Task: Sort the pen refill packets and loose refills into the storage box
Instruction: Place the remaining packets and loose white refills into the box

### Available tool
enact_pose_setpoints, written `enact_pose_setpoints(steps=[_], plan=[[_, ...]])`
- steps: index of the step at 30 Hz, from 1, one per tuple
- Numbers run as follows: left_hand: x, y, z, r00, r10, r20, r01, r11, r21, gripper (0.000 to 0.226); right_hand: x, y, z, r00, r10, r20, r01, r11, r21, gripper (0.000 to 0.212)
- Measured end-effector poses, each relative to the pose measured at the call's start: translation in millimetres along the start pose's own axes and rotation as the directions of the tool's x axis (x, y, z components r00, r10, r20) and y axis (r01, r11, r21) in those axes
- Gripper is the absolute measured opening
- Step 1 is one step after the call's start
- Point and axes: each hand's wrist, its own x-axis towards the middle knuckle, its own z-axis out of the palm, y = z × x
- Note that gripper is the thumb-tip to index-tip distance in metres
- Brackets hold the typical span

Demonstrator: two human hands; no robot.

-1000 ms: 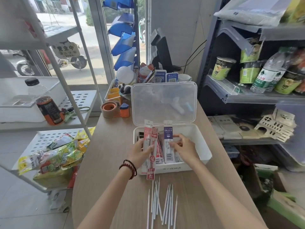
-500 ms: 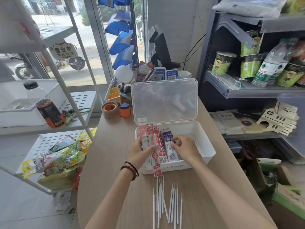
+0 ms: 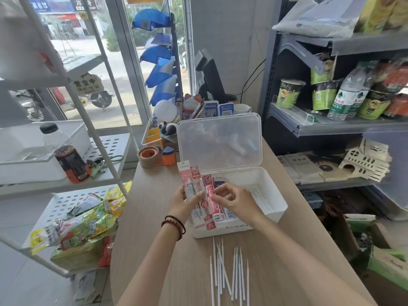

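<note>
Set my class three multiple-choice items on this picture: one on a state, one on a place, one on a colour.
1. The lid of the storage box is: A. shut; B. open, standing up; C. off, lying flat.
2. The loose refills outside the box lie: A. on the table, nearer the person than the box; B. on the table behind the box; C. on top of the lid.
3. The box's walls are: A. green; B. black; C. white.
Answers: B, the lid stands upright at the box's far edge; A, they lie between box and person; C, every visible wall is white.
</note>
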Motion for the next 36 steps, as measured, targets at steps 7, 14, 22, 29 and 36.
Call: enact_pose_setpoints(steps=[7, 14, 22, 29, 36], plan=[[-5.9, 17.5, -16.8, 0.999, 0.031, 0.043, -0.032, 0.999, 0.026, 0.011, 13.6, -15.3, 29.9, 0.999, 0.052, -0.004, -0.052, 0.996, 0.073, 0.034], [-6.3, 15.5, -42.1, 0.999, -0.033, 0.026, 0.035, 0.997, -0.064, 0.018, 22.8, -2.3, 35.4, 0.983, 0.185, -0.018, -0.179, 0.969, 0.169, 0.014], [3.6, 19.1, -40.9, 0.995, -0.101, -0.017, 0.101, 0.995, -0.002, 0.023, 40.1, -2.9, 25.7, 0.985, 0.16, -0.066, -0.154, 0.984, 0.084, 0.012], [4.8, 9.8, -16.5, 0.998, -0.054, 0.015, 0.053, 0.998, 0.037, 0.029, 34.6, 22.2, 29.1, 0.98, 0.19, -0.063, -0.189, 0.982, 0.017, 0.04], [5.5, -6.7, -11.7, 0.993, -0.094, -0.074, 0.093, 0.996, -0.01, 0.029, 40.2, 33.0, 35.8, 0.988, 0.141, -0.063, -0.149, 0.977, -0.153, 0.042]])
